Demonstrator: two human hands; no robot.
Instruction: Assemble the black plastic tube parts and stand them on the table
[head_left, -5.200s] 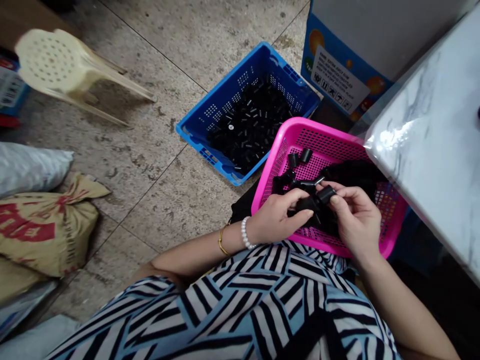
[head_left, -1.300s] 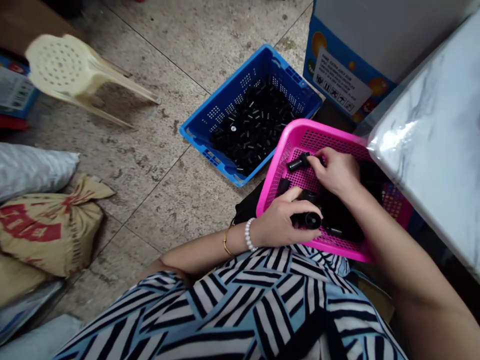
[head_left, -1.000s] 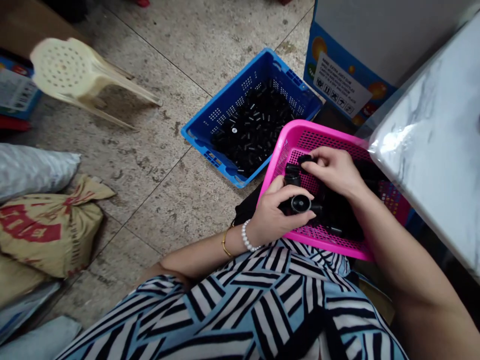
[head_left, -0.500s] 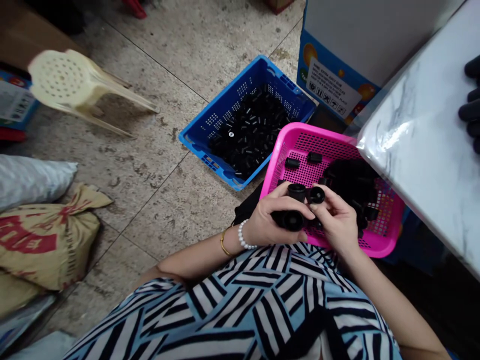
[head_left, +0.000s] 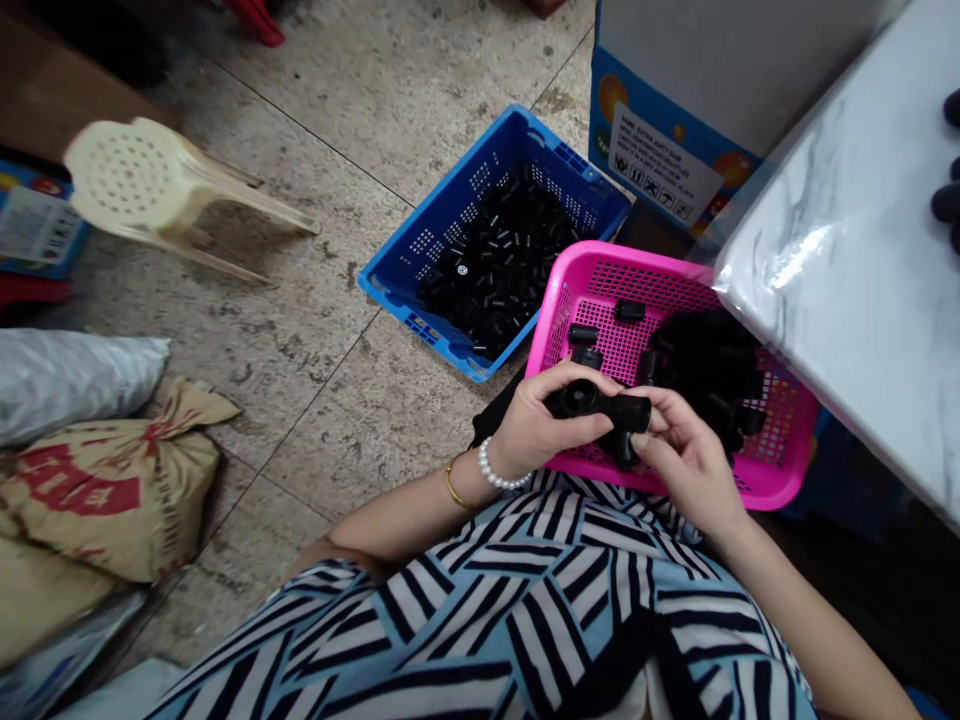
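Tipped sideways since a moment ago, one black tube (head_left: 628,412) is pinched by the right hand (head_left: 686,455) beside black pieces (head_left: 579,396) gripped in the left hand (head_left: 541,420), above the pink basket (head_left: 778,490).

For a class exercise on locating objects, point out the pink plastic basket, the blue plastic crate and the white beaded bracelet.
Pink plastic basket (head_left: 553,300): head view, on its left rim.
Blue plastic crate (head_left: 442,210): head view, on its inner left wall.
White beaded bracelet (head_left: 492,476): head view, on its beads.
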